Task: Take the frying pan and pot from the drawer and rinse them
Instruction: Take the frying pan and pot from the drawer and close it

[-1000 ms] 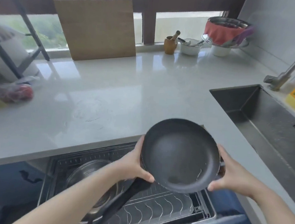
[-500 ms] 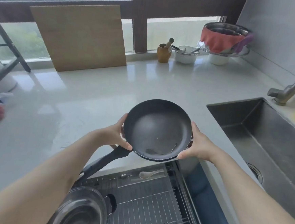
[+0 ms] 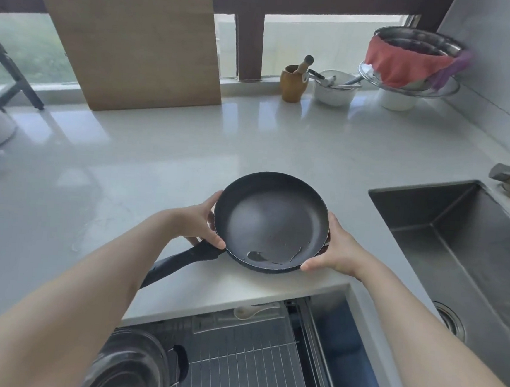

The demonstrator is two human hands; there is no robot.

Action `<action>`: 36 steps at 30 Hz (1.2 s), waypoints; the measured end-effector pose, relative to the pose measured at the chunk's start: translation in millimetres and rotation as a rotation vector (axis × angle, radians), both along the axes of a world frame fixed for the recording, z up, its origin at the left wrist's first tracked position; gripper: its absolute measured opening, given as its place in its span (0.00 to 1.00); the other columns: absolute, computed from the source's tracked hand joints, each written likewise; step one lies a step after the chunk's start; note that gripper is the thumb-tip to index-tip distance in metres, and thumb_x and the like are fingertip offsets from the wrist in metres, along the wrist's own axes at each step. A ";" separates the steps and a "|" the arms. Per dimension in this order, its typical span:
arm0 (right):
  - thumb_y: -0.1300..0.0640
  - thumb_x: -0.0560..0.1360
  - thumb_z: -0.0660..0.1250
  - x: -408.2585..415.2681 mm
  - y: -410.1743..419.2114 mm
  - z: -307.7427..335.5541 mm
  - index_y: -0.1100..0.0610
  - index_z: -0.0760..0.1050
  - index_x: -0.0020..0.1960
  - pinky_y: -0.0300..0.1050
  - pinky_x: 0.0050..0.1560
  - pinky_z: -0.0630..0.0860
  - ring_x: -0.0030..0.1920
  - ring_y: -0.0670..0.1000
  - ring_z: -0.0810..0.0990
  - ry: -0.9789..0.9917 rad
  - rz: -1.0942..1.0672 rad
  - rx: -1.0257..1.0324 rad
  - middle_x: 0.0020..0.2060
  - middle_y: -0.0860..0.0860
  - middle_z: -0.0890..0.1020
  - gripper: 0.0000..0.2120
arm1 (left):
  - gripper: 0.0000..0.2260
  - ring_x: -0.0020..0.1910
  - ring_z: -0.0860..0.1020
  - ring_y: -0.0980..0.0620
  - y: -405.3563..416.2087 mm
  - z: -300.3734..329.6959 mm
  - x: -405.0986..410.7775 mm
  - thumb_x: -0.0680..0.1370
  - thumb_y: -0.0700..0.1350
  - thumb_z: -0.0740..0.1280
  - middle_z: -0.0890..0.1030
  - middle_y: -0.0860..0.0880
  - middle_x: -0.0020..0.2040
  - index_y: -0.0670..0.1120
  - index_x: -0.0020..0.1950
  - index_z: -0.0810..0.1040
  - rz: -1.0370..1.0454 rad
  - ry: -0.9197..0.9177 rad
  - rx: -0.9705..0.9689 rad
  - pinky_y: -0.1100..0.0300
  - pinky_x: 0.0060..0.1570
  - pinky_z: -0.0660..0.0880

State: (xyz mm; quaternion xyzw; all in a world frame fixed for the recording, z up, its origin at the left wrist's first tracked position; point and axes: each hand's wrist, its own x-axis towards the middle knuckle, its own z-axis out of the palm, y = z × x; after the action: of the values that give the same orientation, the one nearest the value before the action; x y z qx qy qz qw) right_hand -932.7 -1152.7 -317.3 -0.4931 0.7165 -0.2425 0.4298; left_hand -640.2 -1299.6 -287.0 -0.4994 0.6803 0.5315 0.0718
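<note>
Because you grip the frying pan (image 3: 271,222) by its rim, left hand (image 3: 198,222) and right hand (image 3: 336,253) clamped on opposite sides, it stays level and the small puddle inside stays put. It sits low over the countertop (image 3: 158,161) edge, left of the sink (image 3: 463,240), handle trailing back towards the open drawer (image 3: 249,364), where the pot (image 3: 127,366) waits. Since half a second ago the pan has come further forward over the countertop.

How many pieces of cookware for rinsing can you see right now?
2. The frying pan is over the counter edge, gripped by the left hand and right hand. The pot sits in the open drawer, partly hidden.
</note>
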 end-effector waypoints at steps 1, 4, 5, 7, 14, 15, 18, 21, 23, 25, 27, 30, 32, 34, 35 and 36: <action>0.58 0.58 0.83 -0.6 0.0 -1.3 0.40 0.50 0.75 0.42 0.57 0.70 0.61 0.46 0.74 0.003 -0.003 0.001 0.58 0.36 0.73 0.58 | 0.55 0.54 0.81 0.43 -1.1 -0.2 -0.5 0.67 0.37 0.79 0.74 0.44 0.61 0.66 0.77 0.43 -0.001 -0.005 0.002 0.42 0.50 0.81; 0.52 0.54 0.84 -0.1 1.6 -3.3 0.37 0.49 0.75 0.46 0.61 0.72 0.61 0.49 0.75 0.035 -0.004 0.011 0.61 0.40 0.73 0.61 | 0.55 0.50 0.82 0.48 -0.8 2.5 -2.7 0.69 0.37 0.77 0.77 0.44 0.58 0.61 0.78 0.39 -0.020 -0.030 -0.021 0.47 0.52 0.81; 0.47 0.51 0.84 0.7 2.6 -4.3 0.34 0.50 0.73 0.50 0.63 0.73 0.61 0.51 0.76 0.053 -0.018 0.008 0.62 0.44 0.74 0.61 | 0.55 0.50 0.81 0.50 0.8 3.5 -3.2 0.70 0.38 0.77 0.77 0.45 0.58 0.60 0.79 0.39 -0.022 -0.041 -0.051 0.49 0.52 0.80; 0.42 0.48 0.83 5.2 6.0 -4.9 0.32 0.51 0.72 0.56 0.64 0.74 0.61 0.53 0.76 0.108 -0.055 0.004 0.62 0.50 0.73 0.61 | 0.55 0.57 0.77 0.48 6.4 4.3 -2.9 0.70 0.42 0.78 0.73 0.46 0.65 0.58 0.79 0.38 -0.013 -0.065 -0.158 0.54 0.56 0.75; 0.43 0.61 0.81 38.3 49.1 -15.8 0.50 0.50 0.79 0.53 0.67 0.69 0.67 0.56 0.70 0.327 -0.237 -0.125 0.68 0.56 0.64 0.56 | 0.51 0.68 0.66 0.50 58.5 5.3 40.4 0.70 0.50 0.77 0.66 0.48 0.68 0.57 0.79 0.43 0.020 0.043 -0.614 0.56 0.63 0.68; 0.44 0.62 0.80 47.1 60.3 -16.1 0.51 0.52 0.79 0.51 0.66 0.69 0.65 0.55 0.71 0.336 -0.270 -0.173 0.68 0.56 0.65 0.55 | 0.50 0.69 0.65 0.52 72.4 8.5 53.5 0.71 0.50 0.77 0.65 0.49 0.68 0.57 0.80 0.44 0.022 0.066 -0.645 0.57 0.62 0.67; 0.49 0.66 0.79 83.7 102.5 -11.9 0.52 0.57 0.77 0.46 0.59 0.71 0.58 0.49 0.72 0.300 -0.333 -0.385 0.62 0.50 0.69 0.47 | 0.47 0.68 0.65 0.54 123.6 8.2 107.2 0.71 0.49 0.77 0.67 0.50 0.68 0.56 0.80 0.48 0.051 0.122 -0.769 0.56 0.64 0.67; 0.51 0.65 0.79 124.8 146.2 -18.6 0.52 0.61 0.76 0.46 0.55 0.73 0.53 0.47 0.73 0.285 -0.259 -0.442 0.57 0.46 0.71 0.44 | 0.45 0.65 0.68 0.56 179.0 -10.8 173.4 0.70 0.49 0.77 0.69 0.53 0.65 0.56 0.79 0.52 0.129 0.147 -0.795 0.58 0.65 0.67; 0.51 0.64 0.80 150.7 168.0 -33.1 0.51 0.63 0.75 0.46 0.55 0.73 0.52 0.45 0.74 0.266 -0.152 -0.374 0.56 0.45 0.71 0.44 | 0.44 0.66 0.68 0.59 212.9 -30.1 218.7 0.70 0.52 0.76 0.68 0.56 0.65 0.59 0.78 0.52 0.159 0.089 -0.749 0.58 0.66 0.67; 0.47 0.63 0.79 175.1 179.4 -52.5 0.49 0.62 0.75 0.48 0.57 0.75 0.54 0.43 0.74 0.245 -0.034 -0.267 0.58 0.44 0.71 0.46 | 0.45 0.69 0.66 0.58 240.1 -52.8 263.0 0.70 0.55 0.76 0.67 0.57 0.67 0.60 0.78 0.50 0.156 -0.029 -0.665 0.55 0.68 0.67; 0.43 0.62 0.78 196.7 180.2 -73.3 0.48 0.58 0.77 0.49 0.61 0.74 0.59 0.44 0.73 0.241 0.090 -0.155 0.63 0.44 0.68 0.49 | 0.48 0.72 0.63 0.55 259.1 -77.1 303.3 0.69 0.56 0.76 0.63 0.55 0.71 0.58 0.79 0.48 0.139 -0.187 -0.571 0.54 0.69 0.66; 0.41 0.63 0.78 224.6 167.8 -101.7 0.47 0.51 0.79 0.49 0.65 0.70 0.69 0.48 0.68 0.269 0.270 -0.007 0.73 0.48 0.61 0.53 | 0.55 0.75 0.58 0.49 276.5 -112.9 348.5 0.66 0.58 0.78 0.56 0.49 0.77 0.52 0.80 0.43 0.137 -0.391 -0.394 0.54 0.71 0.63; 0.40 0.62 0.79 241.7 157.0 -120.8 0.47 0.48 0.79 0.51 0.68 0.68 0.73 0.51 0.63 0.310 0.372 0.077 0.76 0.51 0.56 0.56 | 0.58 0.77 0.54 0.47 282.4 -135.1 369.2 0.65 0.59 0.78 0.52 0.47 0.79 0.50 0.80 0.41 0.130 -0.469 -0.312 0.52 0.73 0.61; 0.39 0.60 0.80 257.0 146.1 -139.4 0.46 0.46 0.79 0.52 0.70 0.65 0.76 0.54 0.58 0.348 0.450 0.141 0.77 0.53 0.53 0.59 | 0.60 0.78 0.51 0.47 284.4 -155.2 383.1 0.64 0.58 0.79 0.49 0.47 0.80 0.48 0.80 0.40 0.132 -0.494 -0.272 0.50 0.75 0.58; 0.38 0.59 0.80 263.7 140.1 -148.5 0.46 0.45 0.79 0.53 0.71 0.64 0.77 0.55 0.56 0.369 0.488 0.160 0.78 0.54 0.53 0.61 | 0.60 0.78 0.50 0.47 283.8 -164.1 387.3 0.63 0.58 0.80 0.48 0.47 0.80 0.48 0.80 0.39 0.133 -0.494 -0.266 0.50 0.75 0.57; 0.38 0.59 0.80 269.9 134.0 -156.4 0.46 0.43 0.79 0.54 0.72 0.63 0.77 0.56 0.54 0.385 0.531 0.173 0.78 0.55 0.53 0.62 | 0.61 0.79 0.48 0.47 282.4 -172.5 390.3 0.63 0.58 0.80 0.47 0.47 0.80 0.47 0.80 0.39 0.131 -0.490 -0.264 0.50 0.76 0.56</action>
State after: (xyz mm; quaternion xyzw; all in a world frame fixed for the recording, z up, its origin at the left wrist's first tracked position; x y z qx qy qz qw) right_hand -662.8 -1018.7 -473.7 -0.6610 0.6489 0.0373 0.3750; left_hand -249.9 -1017.2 -459.5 -0.6609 0.6724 0.3052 0.1342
